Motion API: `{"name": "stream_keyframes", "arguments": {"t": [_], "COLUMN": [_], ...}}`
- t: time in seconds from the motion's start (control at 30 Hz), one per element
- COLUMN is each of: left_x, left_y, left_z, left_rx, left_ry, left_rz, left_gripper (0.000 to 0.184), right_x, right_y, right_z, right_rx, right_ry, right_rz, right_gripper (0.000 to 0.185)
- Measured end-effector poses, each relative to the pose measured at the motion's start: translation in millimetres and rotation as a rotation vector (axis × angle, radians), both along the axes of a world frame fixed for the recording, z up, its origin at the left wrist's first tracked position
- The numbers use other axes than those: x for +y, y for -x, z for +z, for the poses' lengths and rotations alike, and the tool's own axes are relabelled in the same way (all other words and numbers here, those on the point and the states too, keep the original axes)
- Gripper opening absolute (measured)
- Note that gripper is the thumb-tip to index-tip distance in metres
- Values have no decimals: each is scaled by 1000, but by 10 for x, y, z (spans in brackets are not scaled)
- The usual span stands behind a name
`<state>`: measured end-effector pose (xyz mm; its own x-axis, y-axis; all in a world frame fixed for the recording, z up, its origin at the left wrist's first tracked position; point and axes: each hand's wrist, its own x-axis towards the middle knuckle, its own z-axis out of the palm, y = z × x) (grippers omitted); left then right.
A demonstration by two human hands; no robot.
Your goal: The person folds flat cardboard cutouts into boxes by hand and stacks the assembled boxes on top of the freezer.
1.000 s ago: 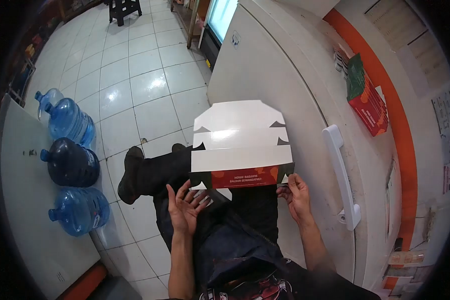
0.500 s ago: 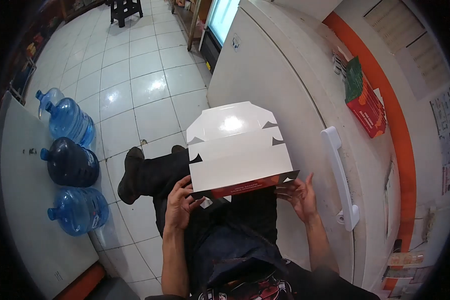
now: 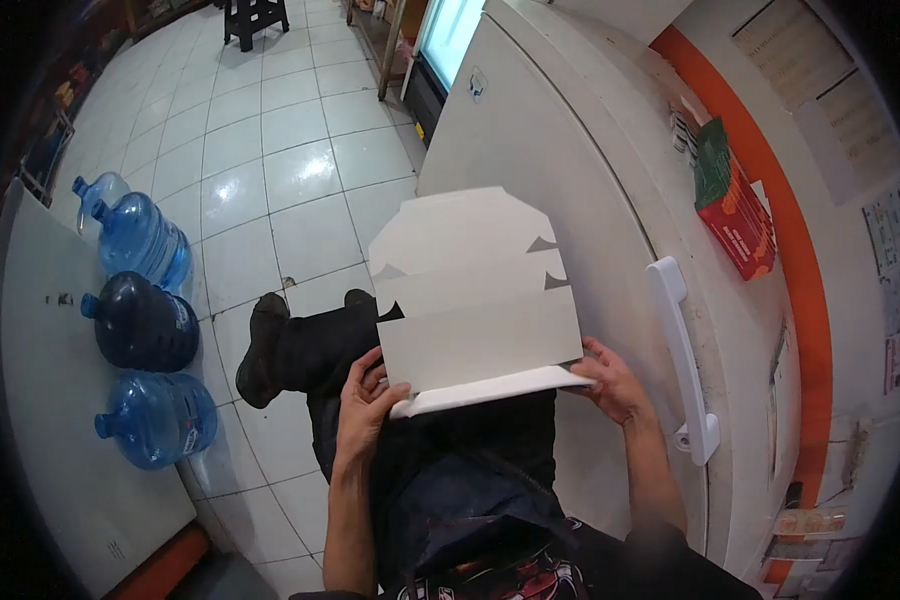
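Note:
A partly unfolded cardboard box lies over my lap, its plain white inner side facing up. Its far flap has slanted corners, and dark notches show along both sides. My left hand grips the near left corner, thumb on top and fingers around the edge. At the near right corner, my right hand pinches the panel between thumb and fingers. Between the two hands, the narrow near flap is folded up and shows white. The box's printed outer face is hidden from view.
Several large water bottles stand on the tiled floor at the left. A white chest freezer with a white handle is close on my right. On its top lies a red and green box. A black stool stands far off.
The near flap has turned over, so its red printed side no longer shows and its white side does. My right hand has closed on the corner, and the far flap has tilted.

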<state>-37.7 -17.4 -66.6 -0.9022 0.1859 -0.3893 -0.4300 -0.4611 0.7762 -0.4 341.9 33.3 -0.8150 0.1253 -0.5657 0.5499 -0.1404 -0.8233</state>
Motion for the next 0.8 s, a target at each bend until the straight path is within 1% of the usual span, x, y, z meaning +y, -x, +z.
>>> {"name": "stream_keyframes", "arguments": {"t": [0.07,0.1,0.17,0.2,0.27,0.3,0.37,0.47,0.57,0.6,0.67,0.7,0.77,0.8], "left_x": [30,48,90,107,116,117,103,92,83,82,116,134,121,116], "left_y": [6,7,-33,-47,-72,-81,-83,-81,-58,-48,-52,-42,-15,-2], "left_z": [62,92,-6,-26,-14,6,64,131,277,312,199,187,218,237], "left_rx": [-65,-97,-17,24,50,62,96,155,173,171,283,340,308,290], "left_ry": [107,160,222,254,289,308,382,536,702,755,781,791,778,774], "left_rz": [-4,-5,-13,-18,-39,-48,-68,-106,-156,-173,-67,-13,-54,-74], "left_gripper": [72,68,52,44,38,35,33,30,29,30,30,30,27,25], "right_x": [73,43,-38,-78,-137,-128,-106,-237,-275,-349,-511,-481,-400,-444], "right_y": [-87,-78,-84,-62,5,13,31,70,82,76,42,11,-58,-65], "right_z": [-146,-113,-36,12,114,138,195,341,267,288,351,302,166,182], "right_rx": [18,-12,-76,-89,-115,-79,-5,173,368,333,262,256,243,239], "right_ry": [-115,-209,-394,-436,-519,-502,-469,-432,-340,-393,-495,-540,-629,-708], "right_rz": [159,181,227,238,257,273,307,242,180,168,145,193,289,312], "right_gripper": [60,56,48,46,40,42,45,50,58,58,59,58,57,55]}}
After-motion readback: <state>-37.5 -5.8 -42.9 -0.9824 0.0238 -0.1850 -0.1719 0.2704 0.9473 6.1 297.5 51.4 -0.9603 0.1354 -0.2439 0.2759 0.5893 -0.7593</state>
